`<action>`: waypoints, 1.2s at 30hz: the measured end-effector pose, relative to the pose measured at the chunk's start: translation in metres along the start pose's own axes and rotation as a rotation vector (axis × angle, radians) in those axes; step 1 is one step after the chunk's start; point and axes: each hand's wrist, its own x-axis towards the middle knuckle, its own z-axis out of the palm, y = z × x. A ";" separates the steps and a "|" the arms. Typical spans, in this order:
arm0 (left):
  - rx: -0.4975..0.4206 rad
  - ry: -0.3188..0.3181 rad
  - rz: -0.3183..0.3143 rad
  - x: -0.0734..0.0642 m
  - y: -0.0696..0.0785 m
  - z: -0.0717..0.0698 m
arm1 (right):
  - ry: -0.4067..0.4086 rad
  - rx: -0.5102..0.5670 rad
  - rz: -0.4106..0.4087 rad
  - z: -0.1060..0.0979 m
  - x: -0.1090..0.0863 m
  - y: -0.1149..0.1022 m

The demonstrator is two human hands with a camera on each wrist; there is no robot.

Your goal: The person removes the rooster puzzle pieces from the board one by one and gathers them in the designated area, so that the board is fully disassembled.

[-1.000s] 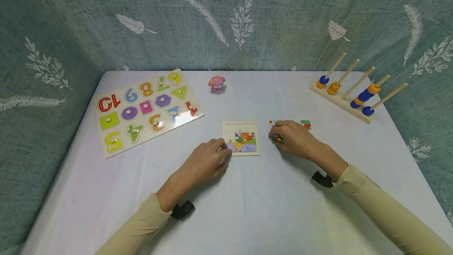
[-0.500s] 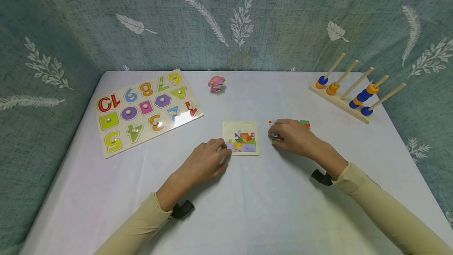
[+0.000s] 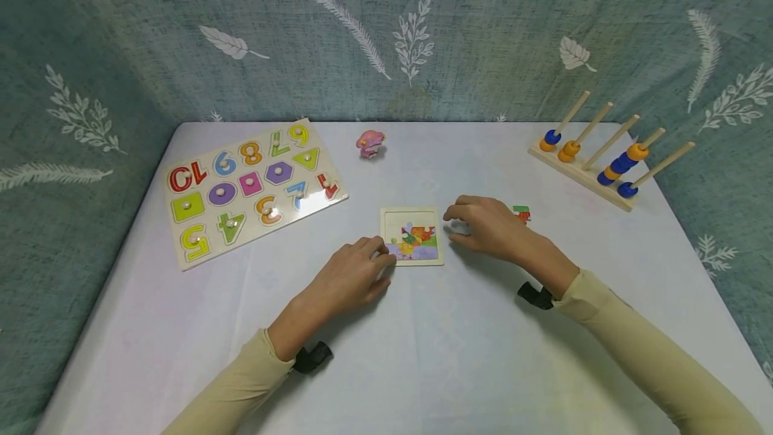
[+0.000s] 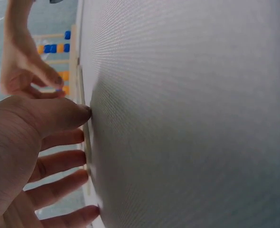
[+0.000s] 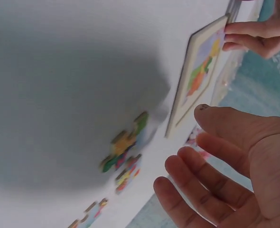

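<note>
A small square wooden jigsaw tray (image 3: 439, 247) lies at the middle of the table, part of its bird picture in place. My left hand (image 3: 344, 274) rests at the tray's lower left corner, fingertips touching its edge. Just right of the tray my right hand (image 3: 486, 227) hovers with thumb and fingers apart. No piece shows between them in the right wrist view. Loose jigsaw pieces lie under and beside this hand, among them a green and orange piece (image 5: 123, 142) and a red and yellow piece (image 5: 129, 175). A red and green piece (image 3: 522, 213) shows past the knuckles.
A wooden number and shape peg board (image 3: 250, 193) lies at the left. Behind the tray stands a small pink toy figure (image 3: 370, 143). At the back right is a bead stacker (image 3: 588, 172) with blue and orange beads on upright pegs.
My right hand has lifted off the loose pieces and shifted left towards the tray, its thumb and fingers now spread. The left hand has stayed at the tray's corner.
</note>
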 end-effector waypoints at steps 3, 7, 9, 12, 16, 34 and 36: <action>0.001 -0.013 -0.009 0.001 0.000 0.000 | -0.005 -0.008 -0.002 0.001 0.005 -0.004; -0.007 -0.029 -0.019 0.001 0.000 -0.001 | 0.000 -0.007 -0.026 0.002 0.013 -0.011; -0.011 -0.034 -0.020 0.001 0.000 -0.001 | 0.004 -0.003 -0.039 0.003 0.017 -0.015; -0.007 -0.038 -0.018 0.001 0.000 -0.001 | 0.004 0.006 -0.058 0.005 0.022 -0.019; 0.000 -0.032 -0.012 0.001 0.000 -0.001 | -0.021 0.004 -0.069 0.009 0.028 -0.023; 0.004 -0.010 -0.010 -0.001 0.000 0.002 | -0.123 -0.022 -0.065 0.027 0.043 -0.037; 0.007 -0.005 -0.005 0.000 -0.001 0.001 | -0.128 -0.035 -0.060 0.026 0.045 -0.038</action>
